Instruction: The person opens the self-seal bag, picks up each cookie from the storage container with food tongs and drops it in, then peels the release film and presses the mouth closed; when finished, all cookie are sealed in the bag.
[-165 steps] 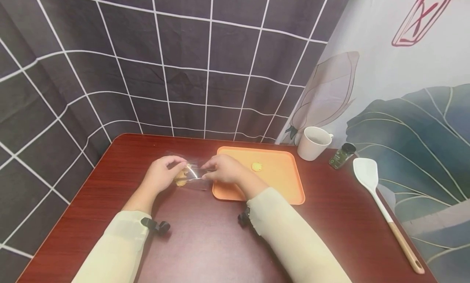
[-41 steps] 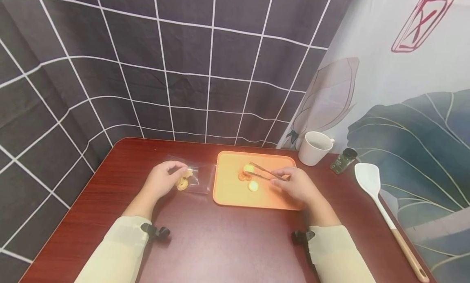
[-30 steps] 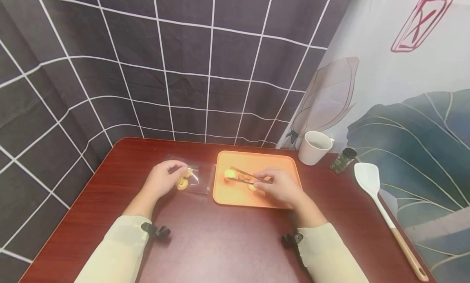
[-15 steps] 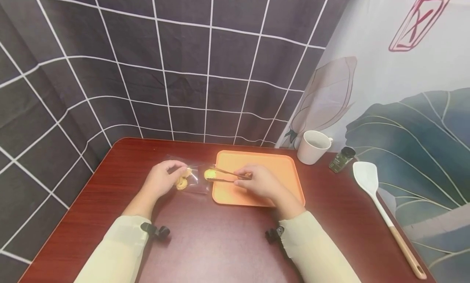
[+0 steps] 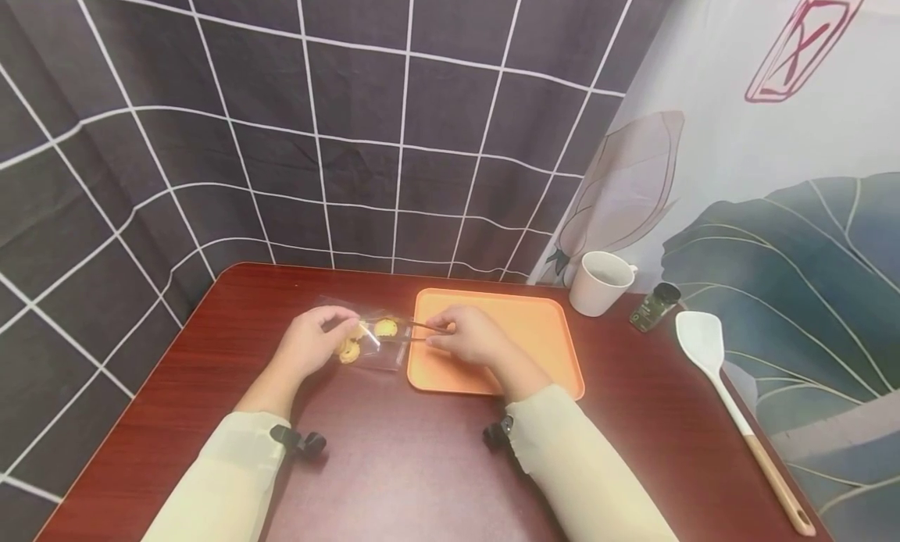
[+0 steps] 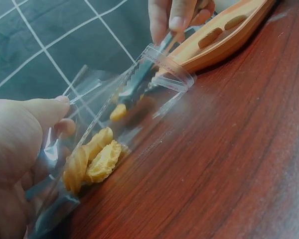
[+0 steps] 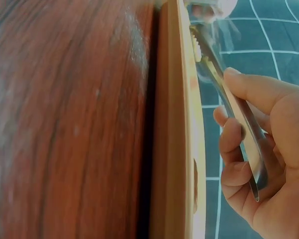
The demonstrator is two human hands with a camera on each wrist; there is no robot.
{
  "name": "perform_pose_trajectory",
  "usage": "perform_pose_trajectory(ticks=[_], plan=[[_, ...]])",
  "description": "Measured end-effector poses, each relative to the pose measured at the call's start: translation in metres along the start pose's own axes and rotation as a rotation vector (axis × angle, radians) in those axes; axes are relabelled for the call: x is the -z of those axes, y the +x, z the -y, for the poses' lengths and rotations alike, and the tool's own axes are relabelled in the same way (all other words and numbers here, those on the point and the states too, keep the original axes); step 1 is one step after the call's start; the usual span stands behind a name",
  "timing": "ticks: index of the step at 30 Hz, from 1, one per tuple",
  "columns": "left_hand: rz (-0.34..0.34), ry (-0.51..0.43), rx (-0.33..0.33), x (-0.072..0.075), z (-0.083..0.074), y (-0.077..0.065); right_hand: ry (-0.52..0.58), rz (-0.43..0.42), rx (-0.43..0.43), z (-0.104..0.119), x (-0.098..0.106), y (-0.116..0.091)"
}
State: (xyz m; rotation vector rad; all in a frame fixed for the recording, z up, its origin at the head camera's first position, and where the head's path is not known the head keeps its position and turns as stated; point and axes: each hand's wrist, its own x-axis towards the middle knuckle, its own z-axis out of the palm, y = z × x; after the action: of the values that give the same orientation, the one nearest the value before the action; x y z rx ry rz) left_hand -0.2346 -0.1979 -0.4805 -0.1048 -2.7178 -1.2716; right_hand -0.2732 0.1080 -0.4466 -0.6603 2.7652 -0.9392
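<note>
My left hand [image 5: 316, 339] pinches the side of a clear plastic bag [image 5: 391, 361] lying at the middle left of the table. Several ridged golden cookies [image 6: 97, 159] sit low in the bag, close to my left fingers. My right hand [image 5: 467, 337] grips metal tongs [image 7: 243, 113] with serrated tips, fingers curled round both arms. The tips reach through the bag's mouth, with another cookie [image 5: 385, 327] between them. In the left wrist view, two more cookies [image 6: 210, 37] lie on the orange tray [image 5: 541, 331]; in the head view my right hand covers them.
A white mug [image 5: 599, 286] and a small dark-capped jar [image 5: 654, 308] stand behind the tray to the right. Along the right table edge lies a white spatula [image 5: 701, 343] with a wooden handle. A dark grid curtain [image 5: 358, 167] hangs behind the table.
My right hand has travelled left from over the tray, carrying a cookie in the tongs into the bag's mouth. The left hand has stayed on the bag.
</note>
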Motion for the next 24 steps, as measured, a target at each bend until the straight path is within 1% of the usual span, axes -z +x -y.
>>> perform_pose_trajectory(ticks=[5,11,16,24], plan=[[0.005,0.004,-0.004,-0.001,-0.001,0.001,-0.031,0.004,0.004,0.003,-0.004,0.007],[0.008,0.010,0.002,-0.001,-0.001,0.001,-0.047,0.027,0.014,0.005,-0.008,0.012],[0.007,0.008,0.003,-0.001,-0.001,0.001,-0.057,0.022,0.006,0.008,-0.009,0.011],[0.015,0.022,0.012,0.000,-0.001,0.000,-0.038,0.010,-0.015,0.007,-0.008,0.007]])
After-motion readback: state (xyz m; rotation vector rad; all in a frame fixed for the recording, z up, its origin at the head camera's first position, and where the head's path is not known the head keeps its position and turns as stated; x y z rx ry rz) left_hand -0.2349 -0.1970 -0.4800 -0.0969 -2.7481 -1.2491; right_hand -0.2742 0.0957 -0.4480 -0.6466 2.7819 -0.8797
